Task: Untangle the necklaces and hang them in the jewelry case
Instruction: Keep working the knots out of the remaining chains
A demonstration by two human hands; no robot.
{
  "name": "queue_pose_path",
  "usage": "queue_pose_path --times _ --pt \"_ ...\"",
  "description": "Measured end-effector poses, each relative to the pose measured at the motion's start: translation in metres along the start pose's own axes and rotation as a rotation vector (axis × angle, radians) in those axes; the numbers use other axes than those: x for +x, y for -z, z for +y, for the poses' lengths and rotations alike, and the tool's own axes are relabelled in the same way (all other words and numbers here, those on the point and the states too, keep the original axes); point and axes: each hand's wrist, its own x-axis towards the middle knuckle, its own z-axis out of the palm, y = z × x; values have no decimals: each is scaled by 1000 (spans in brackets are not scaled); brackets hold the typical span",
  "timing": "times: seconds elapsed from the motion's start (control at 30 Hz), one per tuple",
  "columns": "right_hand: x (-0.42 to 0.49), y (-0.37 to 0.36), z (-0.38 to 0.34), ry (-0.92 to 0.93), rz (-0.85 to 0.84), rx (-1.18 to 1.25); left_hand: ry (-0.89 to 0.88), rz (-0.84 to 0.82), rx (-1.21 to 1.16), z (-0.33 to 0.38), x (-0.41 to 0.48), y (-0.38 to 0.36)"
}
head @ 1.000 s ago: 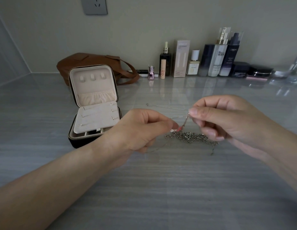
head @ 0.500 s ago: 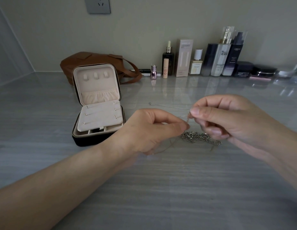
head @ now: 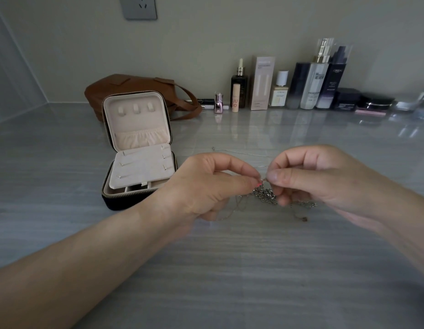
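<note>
Case [head: 137, 122] stands open on the counter [head: 230, 269] at left. Left hand [head: 206, 186] pinches the tangled necklaces [head: 265, 194] between thumb and forefinger. The tangle droops onto the counter. Right hand [head: 324, 181] pinches the same spot, fingertips nearly touching.

Jewelry case [head: 139, 153] left of necklaces [head: 265, 194], bag [head: 116, 90] behind.

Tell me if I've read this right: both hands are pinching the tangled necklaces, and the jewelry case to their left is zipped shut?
Not quite. The jewelry case is open, its lid standing upright, as the head view shows. The rest holds: the left hand and the right hand both pinch the tangled necklaces, and the case sits to their left.
</note>
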Motion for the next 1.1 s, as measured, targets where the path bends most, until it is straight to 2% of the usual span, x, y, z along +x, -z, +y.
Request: queue_pose_path --times 0.27,0.5,0.67,0.93,1.1 --pt "-1 0 -3 6 8 -35 6 23 -34 -2 3 2" --pt "-2 -1 -1 -34 -84 -137 -5 -31 -111 -1 0 2" --pt "-1 -5 1 -16 -143 -102 -7 -25 -104 -1 -1 2" --pt "1 -7 5 103 13 -95 -113 136 83 -2 3 -1" --pt "0 -4 5 129 48 -151 -102 138 88 -4 4 -1"
